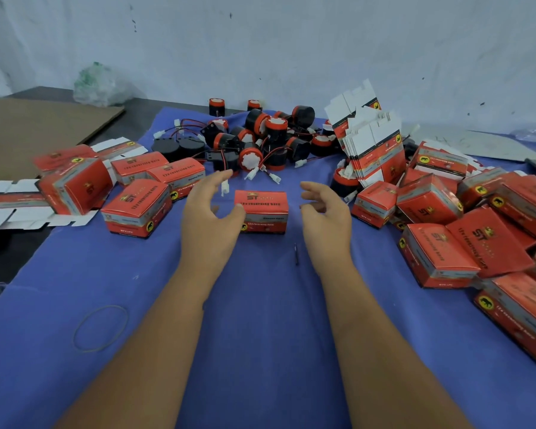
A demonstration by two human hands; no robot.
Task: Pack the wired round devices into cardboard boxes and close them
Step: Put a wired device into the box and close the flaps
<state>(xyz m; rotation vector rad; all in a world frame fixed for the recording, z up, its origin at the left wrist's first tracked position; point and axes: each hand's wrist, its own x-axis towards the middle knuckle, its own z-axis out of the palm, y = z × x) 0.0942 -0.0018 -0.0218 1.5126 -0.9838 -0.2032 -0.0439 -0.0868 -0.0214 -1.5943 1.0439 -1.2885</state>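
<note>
Here we see a closed red cardboard box point(262, 212) standing on the blue cloth point(260, 320) at the centre of the work surface, between our two hands. Our left hand point(209, 209) lies just beside the box's left end, fingers spread and loosely curved, thumb at or very near the box edge; it grips nothing. Our right hand point(324, 212) hovers apart from the box's right end, fingers relaxed and slightly bent, also holding nothing. Behind the box lies a heap of wired round devices point(260, 137), black and red with white connectors. Closed boxes are grouped at left point(136, 205) and piled at right point(464, 243). A stack of flat unfolded cartons point(372, 144) leans at rear right; further flat cartons point(19, 205) lie at far left. A rubber band point(101, 328) rests on the cloth near our left forearm.
</note>
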